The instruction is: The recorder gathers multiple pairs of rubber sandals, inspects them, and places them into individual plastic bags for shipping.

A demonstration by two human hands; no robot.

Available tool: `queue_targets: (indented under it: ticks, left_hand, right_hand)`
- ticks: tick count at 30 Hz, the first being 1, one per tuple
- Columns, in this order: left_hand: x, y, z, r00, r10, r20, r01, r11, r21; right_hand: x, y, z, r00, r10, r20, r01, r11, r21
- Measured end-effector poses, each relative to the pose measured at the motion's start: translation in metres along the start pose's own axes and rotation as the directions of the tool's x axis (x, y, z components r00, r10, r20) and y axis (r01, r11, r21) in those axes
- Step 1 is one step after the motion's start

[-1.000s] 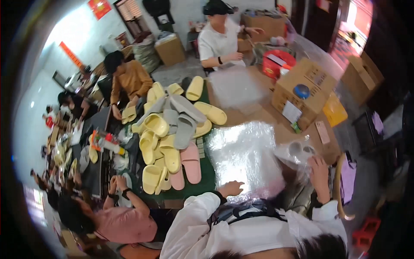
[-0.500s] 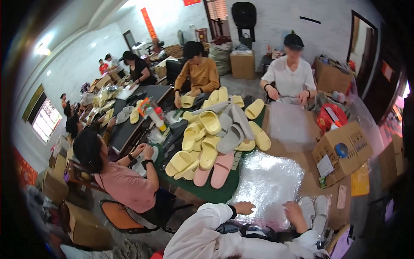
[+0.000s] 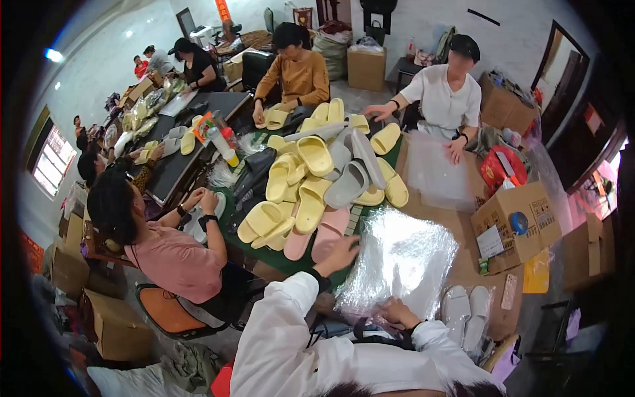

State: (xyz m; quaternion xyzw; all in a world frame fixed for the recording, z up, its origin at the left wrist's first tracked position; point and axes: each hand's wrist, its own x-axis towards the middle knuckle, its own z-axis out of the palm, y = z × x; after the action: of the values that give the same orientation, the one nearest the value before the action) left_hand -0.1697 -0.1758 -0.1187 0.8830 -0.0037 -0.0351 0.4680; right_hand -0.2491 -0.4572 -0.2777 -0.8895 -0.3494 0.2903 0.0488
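My left hand [image 3: 339, 255] is open, fingers stretched out just beside the pink slippers [image 3: 330, 233] at the near edge of the slipper pile. My right hand [image 3: 398, 312] is at the near edge of a stack of shiny clear plastic bags [image 3: 405, 258], its fingers closed on the bag edge. Yellow slippers [image 3: 263, 222] and grey slippers [image 3: 348, 186] lie heaped on the green table mat [image 3: 271, 257], beyond my left hand. Right of the bags rests a pair of pale grey slippers [image 3: 475, 317], partly under clear plastic.
A cardboard box [image 3: 522, 221] with a blue tape roll stands on the table's right, near a phone [image 3: 509, 292]. Across the table, a co-worker in white [image 3: 444, 99] touches plastic sheets [image 3: 430, 175]. Co-workers in orange [image 3: 294, 76] and pink [image 3: 178, 261] handle slippers.
My left hand has moved from the bags up and left to the pink slippers. My right hand has shifted left along the bags' near edge. The co-worker in white has stretched an arm toward the pile.
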Motion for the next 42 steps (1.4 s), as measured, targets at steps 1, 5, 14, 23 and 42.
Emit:
queue_targets:
  ticks: [1,5,14,23,42]
  left_hand:
    - [0.008,0.002,-0.017,0.999,-0.022,-0.048,0.024,0.999,0.045]
    - [0.059,-0.052,-0.046,0.909,0.028,-0.416,-0.096,0.985,-0.144]
    - [0.166,-0.05,-0.114,0.855,-0.365,-0.367,-0.038,0.663,-0.748]
    - [0.175,-0.058,-0.123,0.908,-0.266,-0.323,-0.272,0.213,-0.939]
    - [-0.01,0.058,-0.08,0.74,0.382,-0.554,-0.531,0.837,-0.132]
  right_hand:
    - [0.005,0.006,0.009,0.999,0.031,-0.02,-0.03,0.999,0.038]
    - [0.014,0.014,0.006,0.974,-0.035,0.226,0.01,0.994,0.111]
    - [-0.004,0.013,0.033,0.997,0.048,0.058,-0.049,0.999,0.017]
    - [-0.016,-0.042,-0.022,0.938,0.344,0.053,-0.347,0.934,0.089]
    - [-0.009,-0.048,-0.012,0.903,0.429,-0.013,-0.405,0.861,0.308]
